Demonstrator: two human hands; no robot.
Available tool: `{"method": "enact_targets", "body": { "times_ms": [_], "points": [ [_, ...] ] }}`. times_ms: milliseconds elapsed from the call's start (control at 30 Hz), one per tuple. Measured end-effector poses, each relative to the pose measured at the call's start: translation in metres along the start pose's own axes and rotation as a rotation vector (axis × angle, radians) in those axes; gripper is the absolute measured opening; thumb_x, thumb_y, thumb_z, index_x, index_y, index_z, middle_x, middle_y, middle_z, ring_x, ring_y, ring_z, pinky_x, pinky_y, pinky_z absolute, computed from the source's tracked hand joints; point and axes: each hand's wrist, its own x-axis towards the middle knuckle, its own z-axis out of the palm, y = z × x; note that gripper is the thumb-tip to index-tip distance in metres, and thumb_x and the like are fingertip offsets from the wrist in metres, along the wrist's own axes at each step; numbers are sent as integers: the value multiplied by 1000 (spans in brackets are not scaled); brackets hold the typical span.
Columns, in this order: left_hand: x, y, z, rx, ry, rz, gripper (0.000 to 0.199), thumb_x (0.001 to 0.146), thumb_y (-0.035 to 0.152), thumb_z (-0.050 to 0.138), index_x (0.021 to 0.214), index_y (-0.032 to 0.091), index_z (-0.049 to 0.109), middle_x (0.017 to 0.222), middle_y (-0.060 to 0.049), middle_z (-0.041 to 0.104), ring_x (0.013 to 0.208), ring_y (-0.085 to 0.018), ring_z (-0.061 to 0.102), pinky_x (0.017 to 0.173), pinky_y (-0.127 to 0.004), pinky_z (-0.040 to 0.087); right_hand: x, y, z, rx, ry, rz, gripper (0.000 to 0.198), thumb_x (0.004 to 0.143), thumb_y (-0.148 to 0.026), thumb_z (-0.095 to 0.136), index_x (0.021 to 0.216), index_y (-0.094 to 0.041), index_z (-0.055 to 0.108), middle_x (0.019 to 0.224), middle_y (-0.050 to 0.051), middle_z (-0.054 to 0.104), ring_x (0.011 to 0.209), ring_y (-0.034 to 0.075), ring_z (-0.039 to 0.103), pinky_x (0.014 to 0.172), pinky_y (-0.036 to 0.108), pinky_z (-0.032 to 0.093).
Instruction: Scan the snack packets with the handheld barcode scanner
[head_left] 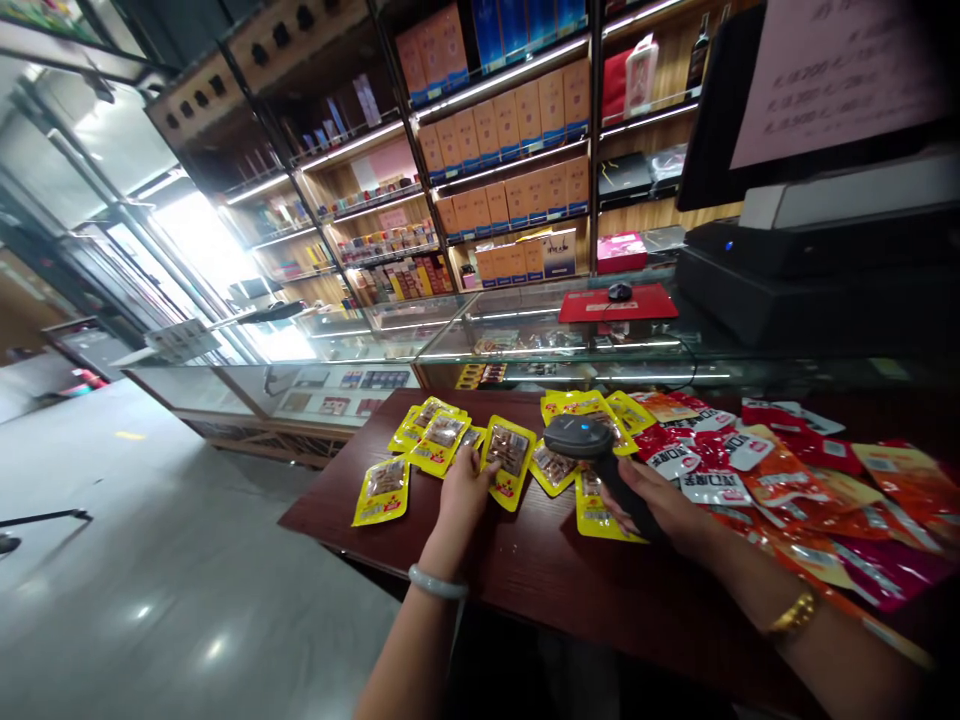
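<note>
My left hand [466,488], with a pale bangle at the wrist, is closed at the lower left edge of a yellow snack packet [511,462] with a clear window. That packet is tilted up a little from the table. In my right hand [660,500] is a black barcode scanner [581,436], gripped by its handle, a small blue light on top. Its head hangs over several yellow packets [553,468]. Left of my left hand lie more yellow packets [441,440], with one single packet [382,492] nearer the table's left edge.
The dark red wooden table [525,590] bears a heap of red and orange packets [780,480] on the right. Behind it runs a glass display counter [510,350] with a red mat [619,303] and a mouse [619,291]. A black monitor [720,110] stands at back right.
</note>
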Motion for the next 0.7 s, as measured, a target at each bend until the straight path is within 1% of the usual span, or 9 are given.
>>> {"method": "enact_targets", "body": {
  "times_ms": [100, 200, 367, 467, 533, 567, 667, 700],
  "points": [
    [-1, 1, 6, -148, 62, 85, 27, 80, 33, 65, 77, 23, 40, 70, 5, 51, 66, -14, 49, 63, -26, 35, 0, -2, 3, -26, 2, -1, 55, 81, -72, 63, 76, -18, 53, 59, -2, 56, 41, 8, 45, 43, 22, 37],
    [-2, 5, 9, -202, 91, 127, 32, 79, 35, 66, 73, 23, 36, 67, 6, 45, 63, -12, 43, 62, -26, 31, -1, -3, 4, -36, -6, 4, 54, 82, -72, 63, 77, -19, 52, 59, -2, 56, 41, 8, 45, 43, 22, 36],
    [3, 9, 15, -275, 120, 102, 34, 78, 37, 67, 73, 23, 37, 66, 7, 40, 62, -11, 38, 60, -25, 30, -1, -1, 1, 3, 7, -36, 50, 86, -68, 61, 80, -19, 52, 60, -2, 57, 41, 8, 45, 44, 22, 38],
    [10, 22, 27, -407, 130, 89, 34, 78, 36, 67, 72, 22, 36, 66, 7, 39, 62, -10, 38, 61, -24, 32, 0, 1, -1, 41, -8, -61, 45, 90, -65, 57, 87, -20, 53, 60, -3, 56, 41, 8, 44, 44, 22, 38],
    [14, 40, 40, -514, 94, 86, 32, 78, 33, 67, 73, 22, 37, 67, 7, 40, 62, -10, 39, 60, -22, 34, 0, 1, -2, 56, -43, -77, 44, 92, -64, 55, 96, -19, 55, 61, -3, 55, 41, 8, 44, 43, 22, 37],
    [15, 50, 46, -556, 45, 90, 29, 78, 30, 67, 74, 22, 39, 67, 7, 42, 62, -9, 41, 60, -22, 35, 0, 1, -2, 55, -59, -89, 45, 92, -64, 55, 99, -19, 55, 61, -3, 55, 41, 9, 44, 43, 22, 38],
    [16, 76, 61, -601, -181, 147, 14, 77, 17, 65, 83, 20, 52, 74, 4, 57, 66, -10, 52, 62, -22, 41, -2, -2, -1, 36, -81, -110, 48, 92, -65, 54, 103, -18, 56, 61, -3, 55, 41, 9, 44, 44, 23, 40],
    [16, 79, 62, -586, -239, 181, 14, 78, 15, 64, 88, 20, 57, 80, 2, 62, 70, -11, 57, 65, -22, 44, -2, -3, -1, 30, -77, -109, 48, 91, -65, 54, 102, -18, 56, 61, -2, 55, 41, 9, 44, 44, 24, 40]
  ]
}}
